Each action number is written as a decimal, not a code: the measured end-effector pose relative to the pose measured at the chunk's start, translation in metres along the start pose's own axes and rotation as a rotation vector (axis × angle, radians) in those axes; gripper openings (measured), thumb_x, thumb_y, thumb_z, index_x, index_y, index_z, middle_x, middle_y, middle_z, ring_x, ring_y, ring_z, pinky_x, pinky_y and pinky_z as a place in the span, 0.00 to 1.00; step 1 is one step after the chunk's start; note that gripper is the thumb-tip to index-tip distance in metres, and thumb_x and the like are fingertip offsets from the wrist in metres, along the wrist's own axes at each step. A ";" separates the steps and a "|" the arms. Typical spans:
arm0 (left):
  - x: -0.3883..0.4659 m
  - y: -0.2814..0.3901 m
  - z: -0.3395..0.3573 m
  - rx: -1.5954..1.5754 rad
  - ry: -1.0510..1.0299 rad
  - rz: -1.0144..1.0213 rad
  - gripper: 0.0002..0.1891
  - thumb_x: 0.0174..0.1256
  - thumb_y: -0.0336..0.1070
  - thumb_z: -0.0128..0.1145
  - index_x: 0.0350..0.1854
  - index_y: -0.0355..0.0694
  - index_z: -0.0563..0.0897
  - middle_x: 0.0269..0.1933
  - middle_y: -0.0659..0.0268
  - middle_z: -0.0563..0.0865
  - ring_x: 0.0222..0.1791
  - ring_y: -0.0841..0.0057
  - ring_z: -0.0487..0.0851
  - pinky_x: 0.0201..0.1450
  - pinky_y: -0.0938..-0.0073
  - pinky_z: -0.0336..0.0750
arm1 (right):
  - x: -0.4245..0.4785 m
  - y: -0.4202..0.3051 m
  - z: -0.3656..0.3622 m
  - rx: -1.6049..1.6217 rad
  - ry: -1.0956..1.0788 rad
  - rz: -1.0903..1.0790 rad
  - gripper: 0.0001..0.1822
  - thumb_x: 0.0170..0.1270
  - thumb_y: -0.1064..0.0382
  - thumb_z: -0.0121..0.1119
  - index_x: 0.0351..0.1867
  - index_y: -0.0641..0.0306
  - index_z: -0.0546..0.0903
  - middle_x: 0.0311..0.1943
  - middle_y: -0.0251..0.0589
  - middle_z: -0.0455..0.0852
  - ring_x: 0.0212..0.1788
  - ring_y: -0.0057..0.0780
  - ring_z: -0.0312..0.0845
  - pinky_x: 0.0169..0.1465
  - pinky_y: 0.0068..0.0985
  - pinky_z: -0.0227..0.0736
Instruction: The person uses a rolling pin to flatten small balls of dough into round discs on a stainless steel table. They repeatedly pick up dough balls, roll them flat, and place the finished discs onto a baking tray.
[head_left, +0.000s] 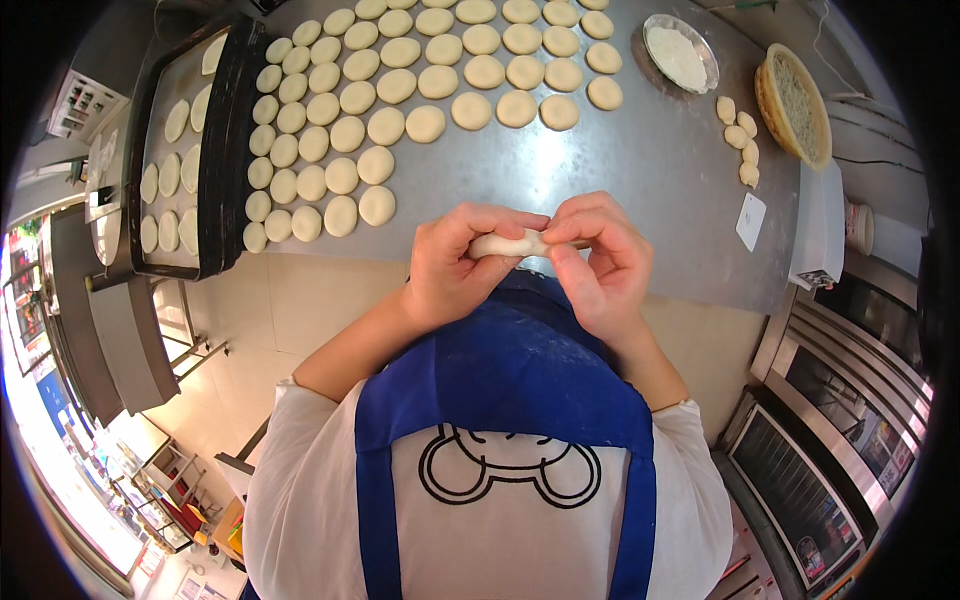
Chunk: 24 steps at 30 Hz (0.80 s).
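Note:
Near the front edge of the steel worktable (675, 247), both hands hold one piece of dough (504, 245). My left hand (457, 255) wraps around its longer part, with the thumb below and fingers above. The fingertips of my right hand (600, 255) pinch its other end. Whether a filling is inside cannot be seen. Beyond the hands, rows of flat round dough pieces (471, 111) lie on the table. Several small dough lumps (736, 136) lie in a line at the right, with a white dough scraper (751, 222) near them.
A metal bowl of white flour (676, 56) stands at the back right, beside a wide bowl of greenish filling (796, 105). Black-rimmed baking trays (225, 150), stacked at the left, hold more flat dough rounds. A white box-like appliance (817, 225) stands by the table's right edge.

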<state>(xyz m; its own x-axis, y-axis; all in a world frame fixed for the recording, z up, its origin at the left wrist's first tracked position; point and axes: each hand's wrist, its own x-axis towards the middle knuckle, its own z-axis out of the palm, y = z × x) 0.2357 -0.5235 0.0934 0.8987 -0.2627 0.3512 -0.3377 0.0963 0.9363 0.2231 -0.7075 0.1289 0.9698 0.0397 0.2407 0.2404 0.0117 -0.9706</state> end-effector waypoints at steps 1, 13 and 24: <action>0.001 0.000 0.000 -0.004 0.004 0.010 0.16 0.63 0.18 0.68 0.48 0.39 0.80 0.50 0.59 0.93 0.41 0.74 0.93 0.39 0.75 0.86 | 0.001 -0.001 0.001 -0.025 0.018 -0.019 0.08 0.54 0.74 0.70 0.36 0.64 0.86 0.38 0.39 0.86 0.38 0.25 0.82 0.35 0.23 0.74; 0.010 0.005 -0.002 0.153 -0.066 0.015 0.12 0.64 0.22 0.70 0.47 0.39 0.84 0.46 0.61 0.94 0.40 0.73 0.93 0.41 0.76 0.85 | 0.004 0.008 0.000 -0.221 -0.009 -0.128 0.09 0.51 0.74 0.69 0.33 0.62 0.84 0.34 0.39 0.84 0.33 0.29 0.81 0.34 0.24 0.74; 0.004 0.001 0.001 -0.034 -0.027 -0.220 0.10 0.68 0.23 0.68 0.47 0.37 0.83 0.44 0.61 0.94 0.39 0.79 0.91 0.40 0.78 0.85 | -0.006 0.016 0.006 0.060 0.043 0.109 0.03 0.61 0.72 0.63 0.36 0.63 0.85 0.50 0.41 0.76 0.47 0.27 0.75 0.41 0.21 0.72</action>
<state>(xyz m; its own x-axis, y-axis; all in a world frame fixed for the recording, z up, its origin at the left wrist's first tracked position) 0.2382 -0.5255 0.0958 0.9416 -0.3069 0.1383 -0.1240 0.0656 0.9901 0.2213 -0.7018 0.1118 0.9912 0.0007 0.1326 0.1323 0.0698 -0.9887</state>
